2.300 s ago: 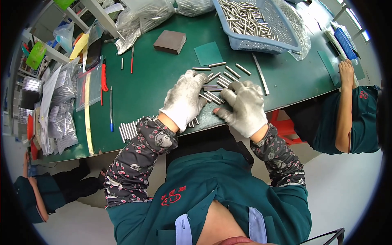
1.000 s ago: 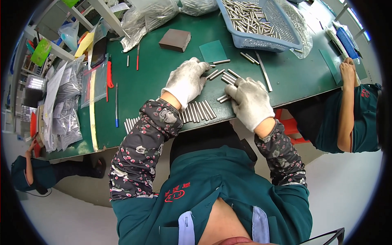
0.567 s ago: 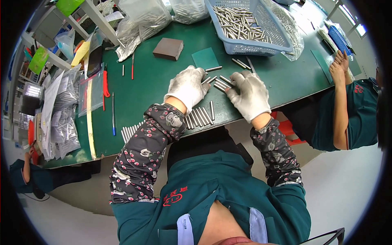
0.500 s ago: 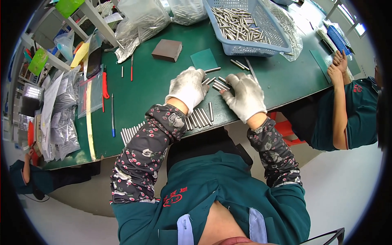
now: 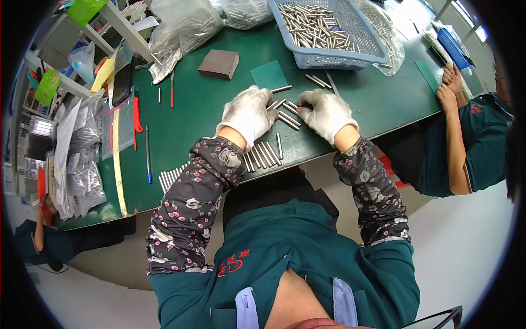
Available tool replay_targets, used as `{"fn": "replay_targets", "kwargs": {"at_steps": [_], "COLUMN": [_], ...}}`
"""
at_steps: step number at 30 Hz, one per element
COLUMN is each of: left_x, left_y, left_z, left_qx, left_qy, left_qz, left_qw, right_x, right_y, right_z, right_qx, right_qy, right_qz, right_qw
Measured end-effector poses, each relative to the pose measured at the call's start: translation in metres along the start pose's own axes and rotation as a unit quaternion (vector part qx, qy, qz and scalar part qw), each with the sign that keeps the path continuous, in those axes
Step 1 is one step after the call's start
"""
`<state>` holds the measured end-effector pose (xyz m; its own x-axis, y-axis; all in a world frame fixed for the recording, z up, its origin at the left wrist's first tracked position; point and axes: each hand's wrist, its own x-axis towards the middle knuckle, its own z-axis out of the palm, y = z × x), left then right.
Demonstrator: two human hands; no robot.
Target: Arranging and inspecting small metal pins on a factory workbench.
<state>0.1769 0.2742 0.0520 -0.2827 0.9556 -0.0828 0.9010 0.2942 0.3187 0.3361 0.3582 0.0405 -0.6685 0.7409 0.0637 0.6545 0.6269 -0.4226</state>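
Observation:
Both my hands wear whitish work gloves and are low over the green bench. My left hand (image 5: 247,116) curls its fingers round short steel pins (image 5: 279,104), whose ends stick out at its fingertips. Facing it, my right hand (image 5: 327,116) has its fingers bent and pinched at the ends of steel pins (image 5: 292,108) lying between the hands. Just below, two loose pins (image 5: 289,120) lie side by side. Nearer the bench edge, a row of pins (image 5: 263,156) lies by my left wrist, and another row (image 5: 172,176) is partly hidden by my left forearm.
A blue plastic basket (image 5: 339,60) full of pins stands at the back, beside bags of pins (image 5: 186,27). A brown block (image 5: 219,64), a green square sheet (image 5: 269,75), a red cutter (image 5: 137,113) and a pen (image 5: 148,156) lie around. A co-worker's hands (image 5: 450,88) are at right.
My right hand has turned and drawn its fingers in, from spread over the pins to pinched at their ends. My left hand stays nearly in place at its pins.

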Motion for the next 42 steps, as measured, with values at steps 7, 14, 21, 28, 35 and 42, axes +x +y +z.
{"fn": "replay_targets", "kwargs": {"at_steps": [7, 14, 21, 28, 35, 42], "left_x": [-0.003, -0.003, -0.003, -0.001, -0.001, 0.0], "left_y": [-0.002, -0.001, -0.001, 0.0, -0.002, 0.001], "left_z": [-0.001, -0.001, 0.001, 0.001, 0.0, 0.001], "left_qx": [0.003, -0.008, -0.006, -0.011, -0.005, -0.003], "left_qy": [-0.005, 0.001, 0.004, 0.004, 0.003, 0.009], "left_qz": [0.032, 0.016, 0.011, 0.017, 0.014, 0.023], "left_qw": [0.999, 1.0, 1.0, 1.0, 1.0, 1.0], "right_x": [-0.002, 0.0, 0.002, 0.005, 0.025, 0.006], "right_y": [-0.004, 0.004, 0.003, 0.024, 0.021, 0.017], "right_z": [-0.002, -0.004, -0.008, -0.011, -0.017, 0.0], "right_qx": [-0.019, -0.033, -0.051, 0.002, -0.193, 0.048], "right_qy": [-0.02, -0.007, -0.037, 0.057, -0.013, 0.083], "right_qz": [0.01, -0.013, -0.011, -0.038, -0.216, -0.161], "right_qw": [1.0, 0.999, 0.998, 0.998, 0.957, 0.982]}}
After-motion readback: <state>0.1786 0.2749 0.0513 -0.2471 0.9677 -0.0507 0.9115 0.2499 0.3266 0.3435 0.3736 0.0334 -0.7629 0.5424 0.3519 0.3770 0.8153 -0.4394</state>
